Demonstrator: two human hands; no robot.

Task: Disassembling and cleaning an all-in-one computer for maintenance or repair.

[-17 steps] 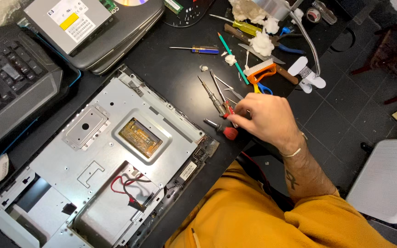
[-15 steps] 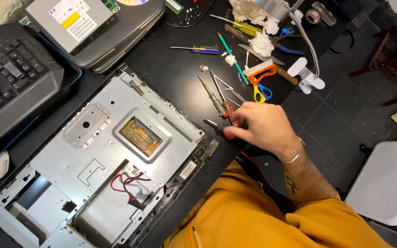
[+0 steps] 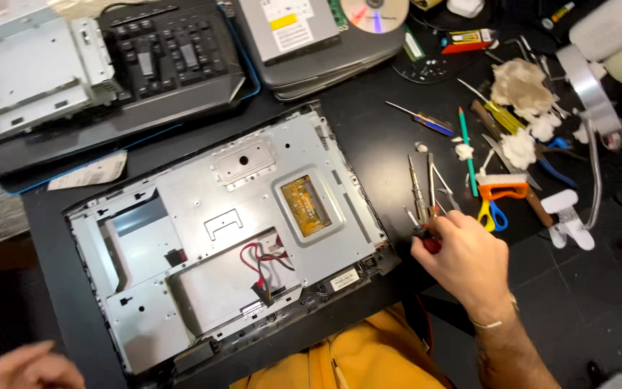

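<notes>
Head view: black table (image 3: 368, 137), big grey metal panel (image 3: 203, 238) flat on it. Left hand (image 3: 26, 367) low in the corner, blurry, can't tell its grip. Right hand (image 3: 462, 263) just beside the panel's corner, picking up: fingers curled tight round a small red-handled tool (image 3: 432, 246).

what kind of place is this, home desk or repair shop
Most likely an electronics repair bench, at home or in a shop. An opened metal chassis lies on the black table, with loose screwdrivers and an optical drive nearby.
</notes>
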